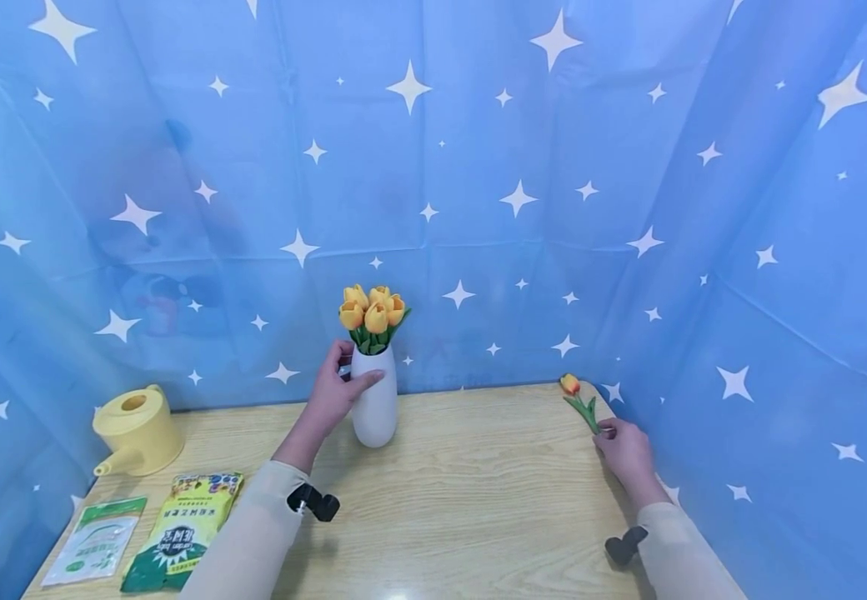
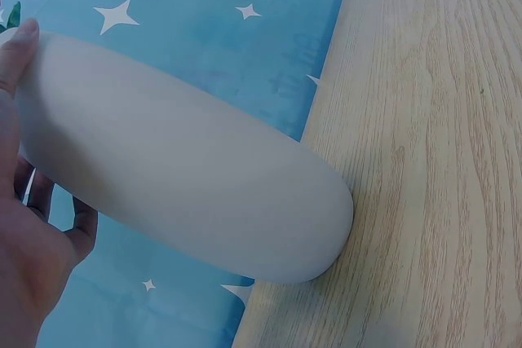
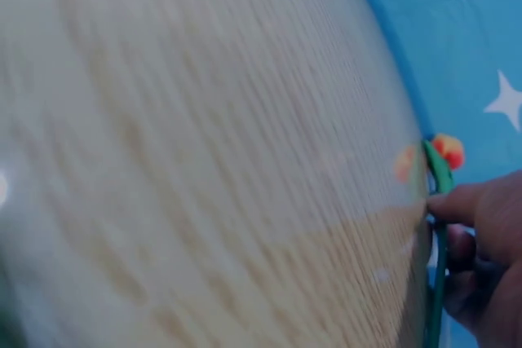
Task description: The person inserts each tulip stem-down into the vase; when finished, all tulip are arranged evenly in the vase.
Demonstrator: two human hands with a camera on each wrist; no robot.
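A white vase holding several yellow tulips stands at the back of the table, left of centre. My left hand grips it near the neck, thumb across the front and fingers behind. In the left wrist view the vase fills the middle, its rounded base by the wood. At the far right corner, my right hand pinches the green stem of a single orange-yellow tulip. In the right wrist view thumb and fingers hold that stem; the bloom is blurred.
A yellow watering can stands at the table's back left. In front of it lie a green-and-white packet and a yellow-green bag. Blue curtains with white stars enclose the wooden table behind and at both sides.
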